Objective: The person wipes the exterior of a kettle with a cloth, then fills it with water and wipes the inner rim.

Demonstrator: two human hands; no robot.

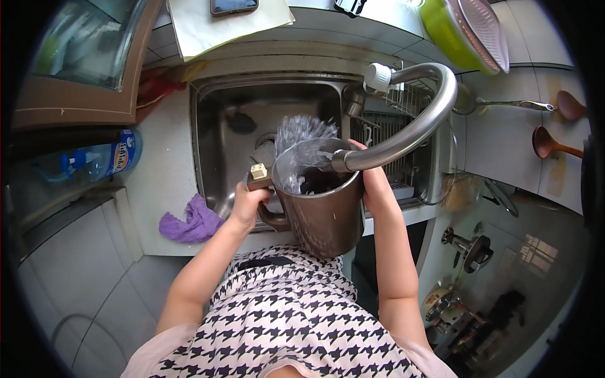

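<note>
Tilted over the front edge of the steel sink (222, 118) is a large brown jug (326, 219), its mouth toward the basin. Its handle is gripped by my left hand (248, 205), beside a small cream-coloured block (258, 171) at the handle's top. My right hand (375, 189) holds the jug's right side, with part of the fingers hidden behind it. The end of a curved steel faucet (444, 108) sits at the jug's rim. Clear water (305, 137) splashes at the mouth and over into the basin. Dark shadow hides the jug's inside.
A purple cloth (191, 222) lies on the counter left of the sink, and a blue pump bottle (120, 153) is further left. Wire racks (387, 130) fill the sink's right side. An open cabinet door (137, 61) juts in at upper left. Baskets (453, 38) stand at upper right.
</note>
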